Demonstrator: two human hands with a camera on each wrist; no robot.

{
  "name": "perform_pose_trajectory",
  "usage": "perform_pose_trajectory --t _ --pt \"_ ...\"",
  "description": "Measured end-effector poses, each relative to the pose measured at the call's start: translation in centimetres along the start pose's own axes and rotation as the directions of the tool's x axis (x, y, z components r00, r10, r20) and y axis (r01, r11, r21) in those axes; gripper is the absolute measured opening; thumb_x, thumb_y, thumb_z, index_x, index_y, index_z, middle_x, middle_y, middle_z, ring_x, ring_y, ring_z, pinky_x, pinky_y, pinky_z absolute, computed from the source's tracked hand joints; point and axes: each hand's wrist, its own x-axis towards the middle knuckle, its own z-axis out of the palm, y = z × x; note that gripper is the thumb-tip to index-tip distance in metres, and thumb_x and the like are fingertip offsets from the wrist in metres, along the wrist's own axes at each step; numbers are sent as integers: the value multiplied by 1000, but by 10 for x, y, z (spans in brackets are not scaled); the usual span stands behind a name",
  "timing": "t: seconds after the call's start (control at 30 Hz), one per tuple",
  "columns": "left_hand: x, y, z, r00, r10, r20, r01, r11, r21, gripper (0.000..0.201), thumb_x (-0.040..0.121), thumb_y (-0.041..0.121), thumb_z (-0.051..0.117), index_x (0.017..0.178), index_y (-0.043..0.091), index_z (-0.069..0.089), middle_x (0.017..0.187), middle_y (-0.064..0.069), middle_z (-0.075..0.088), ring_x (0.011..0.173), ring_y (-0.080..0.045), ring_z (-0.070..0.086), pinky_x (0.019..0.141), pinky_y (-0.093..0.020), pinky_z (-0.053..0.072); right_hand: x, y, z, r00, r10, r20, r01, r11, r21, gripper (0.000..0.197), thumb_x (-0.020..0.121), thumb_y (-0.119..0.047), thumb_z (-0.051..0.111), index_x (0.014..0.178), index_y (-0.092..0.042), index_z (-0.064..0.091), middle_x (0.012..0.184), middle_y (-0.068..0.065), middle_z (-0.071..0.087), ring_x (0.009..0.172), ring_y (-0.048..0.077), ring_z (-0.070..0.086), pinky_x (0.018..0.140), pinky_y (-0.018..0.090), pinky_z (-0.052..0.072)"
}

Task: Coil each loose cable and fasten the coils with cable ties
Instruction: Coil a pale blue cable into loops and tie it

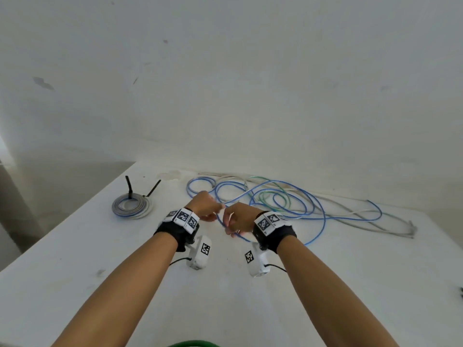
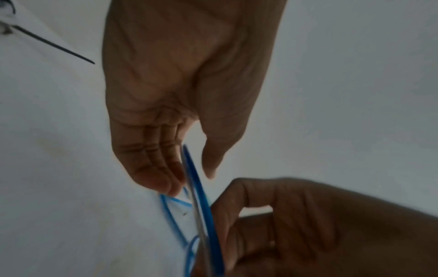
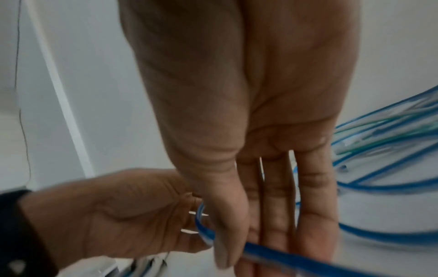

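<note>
Nearest the person, both forearms reach out over the white counter (image 1: 75, 246), each wrist wrapped in a black band carrying white marker blocks. Just beyond the wrists the two hands meet above the counter's middle. The right hand (image 1: 240, 217) grasps the blue cable (image 1: 317, 236), its thumb pressing the strand against nearly straight fingers in the right wrist view, where the strand (image 3: 272, 257) crosses the fingertips. The left hand (image 1: 205, 206) pinches the same cable (image 2: 196, 187) between thumb and fingers, which lie close together and only slightly bent. The cable is thin, translucent blue with a pale core, and a short arc of it hangs between the two grips. Past the hands it sprawls in loose overlapping loops across the back of the counter, tangled with a green cable (image 1: 270, 194) and a grey-white cable (image 1: 363, 225). To the far left lies a finished coil (image 1: 132, 205) of grey and blue cable, flat on the counter, bound by two black cable ties (image 1: 129, 186) whose tails stick upward.
</note>
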Motion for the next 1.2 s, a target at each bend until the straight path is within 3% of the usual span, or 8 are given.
perform_pose_trajectory --t 0.2,0.4,0.5,0.6,0.77,0.97,1.07,1.2 --pt "-18 57 -21 991 34 -127 -106 780 -617 20 96 18 66 78 12 60 66 -2 56 55 -16 57 60 -29 51 -31 -11 -18 985 -41 170 52 997 -60 15 88 -10 73 87 -20 62 98 17 77 79 18 69 84 35 60" --pt "-28 85 -42 906 182 -382 -382 741 -553 24 106 18 47 91 13 65 60 4 32 35 -4 26 38 -17 26 -31 21 1 981 142 132 -94 943 -321 3 88 -13 69 90 -13 70 77 1 74 69 15 73 87 36 60" --pt "-27 82 -59 847 231 -479 -439 812 -385 26 106 22 48 96 12 70 45 11 33 34 -5 23 36 -17 23 -37 67 -13 971 238 -38 -235 905 -354 17 87 -18 67 73 -11 61 78 4 76 78 27 76 79 43 63" --pt "-22 71 -65 885 215 -412 -379 848 -372 28 105 24 49 101 6 71 42 12 29 34 -7 22 37 -17 22 -52 88 -46 908 225 -354 -374 816 -441 9 96 -15 57 99 -12 65 106 12 74 100 31 72 85 41 57" --pt "-20 59 -40 930 216 -297 -324 863 -387 34 106 24 48 107 0 72 59 3 27 40 -9 21 39 -20 20 -75 59 -113 624 92 -776 -393 895 -210 20 98 -11 52 110 -18 66 117 11 69 109 35 64 93 40 47" --pt "-24 76 -14 865 347 -362 -468 818 -334 29 106 26 49 101 12 74 59 3 26 44 -10 22 39 -19 24 -88 24 -111 982 84 -169 -115 976 -185 36 74 -31 89 105 -25 72 89 -4 76 89 17 70 88 31 52" --pt "-23 85 -9 828 385 -407 -526 785 -328 29 104 32 53 98 15 76 50 8 26 44 -12 21 43 -21 23 -82 24 -102 998 40 -57 -43 998 -41 63 72 -47 88 127 -29 62 107 -9 75 101 12 69 93 27 49" --pt "-22 90 -5 793 448 -414 -581 760 -290 28 103 31 56 99 12 77 52 5 25 45 -13 22 46 -24 24 -59 33 -97 877 89 -473 71 948 310 40 93 -36 73 122 -12 60 94 4 73 72 16 67 66 27 54"
